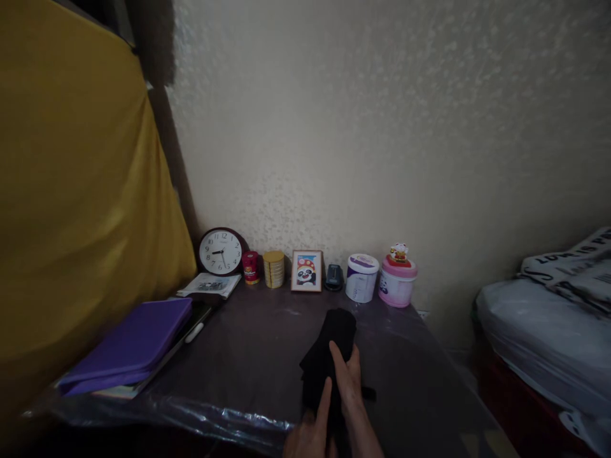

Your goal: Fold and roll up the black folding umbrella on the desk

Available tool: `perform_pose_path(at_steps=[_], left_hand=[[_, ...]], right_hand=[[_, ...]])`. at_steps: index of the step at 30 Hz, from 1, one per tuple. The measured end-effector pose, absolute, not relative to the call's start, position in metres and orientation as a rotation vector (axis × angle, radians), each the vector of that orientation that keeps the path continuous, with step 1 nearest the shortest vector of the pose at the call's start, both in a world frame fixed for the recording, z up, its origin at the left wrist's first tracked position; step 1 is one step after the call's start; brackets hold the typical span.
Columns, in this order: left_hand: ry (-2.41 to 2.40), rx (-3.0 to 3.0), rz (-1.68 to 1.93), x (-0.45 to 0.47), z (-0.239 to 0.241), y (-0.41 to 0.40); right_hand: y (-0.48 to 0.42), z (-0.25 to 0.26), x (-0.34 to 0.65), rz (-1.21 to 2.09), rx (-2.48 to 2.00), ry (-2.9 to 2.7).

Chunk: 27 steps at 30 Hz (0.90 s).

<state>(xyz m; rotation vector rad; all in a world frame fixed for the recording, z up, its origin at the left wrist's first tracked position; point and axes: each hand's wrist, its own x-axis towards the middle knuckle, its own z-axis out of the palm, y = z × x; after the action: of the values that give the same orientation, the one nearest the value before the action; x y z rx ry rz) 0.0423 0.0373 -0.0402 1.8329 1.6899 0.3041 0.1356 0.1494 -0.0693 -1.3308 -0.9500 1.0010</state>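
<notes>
Reference: the black fabric bundle (318, 369) is the dial centre; 12 o'clock points to the wall. The bundle is over the near part of the counter (248, 356), long axis roughly 12 to 6; whether it touches the surface cannot be determined.

Right hand (351, 385): the grip is closed on the bundle's 3 o'clock side, thumb along the upper face, fingers around the edge. This placement probably keeps the soft layers compressed and the bundle aligned.

Left hand (308, 439): located at 6 o'clock, index finger extended along the bundle, apparently to steady the near end. The lower frame edge cuts this hand off; whether its grip holds fabric cannot be confirmed.

A framed picture (306, 272) stands between 11 and 12, a white tin (361, 283) near 1, and a desk clock (221, 252) between 10 and 11. Their position near the wall presumably keeps them outside the handling area. Purple folders (133, 340) lie stacked at 9 o'clock, well apart from both hands.
</notes>
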Motion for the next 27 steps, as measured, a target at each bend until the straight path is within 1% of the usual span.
perform_pose_path(at_steps=[3, 8, 15, 20, 24, 27], left_hand=[[1.604, 1.777, 0.460, 0.041, -0.054, 0.035], [1.543, 1.735, 0.594, 0.045, -0.069, 0.034], [1.668, 1.765, 0.494, 0.056, -0.069, 0.037], [1.587, 1.650, 0.612, 0.050, -0.073, 0.035], [1.616, 1.683, 0.572, 0.050, -0.072, 0.036], [1.646, 1.679, 0.584, 0.060, -0.064, 0.038]], right_hand=[[0.141, -0.066, 0.141, 1.063, -1.281, -0.888], [0.135, -0.065, 0.143, 0.999, -1.301, -0.893], [0.136, -0.068, 0.136, 0.758, -1.369, -1.072], [0.138, -0.072, 0.132, 0.648, -1.411, -1.120], [0.139, -0.071, 0.130, 0.589, -1.409, -1.113], [0.137, -0.058, 0.139, 0.529, -1.383, -1.135]])
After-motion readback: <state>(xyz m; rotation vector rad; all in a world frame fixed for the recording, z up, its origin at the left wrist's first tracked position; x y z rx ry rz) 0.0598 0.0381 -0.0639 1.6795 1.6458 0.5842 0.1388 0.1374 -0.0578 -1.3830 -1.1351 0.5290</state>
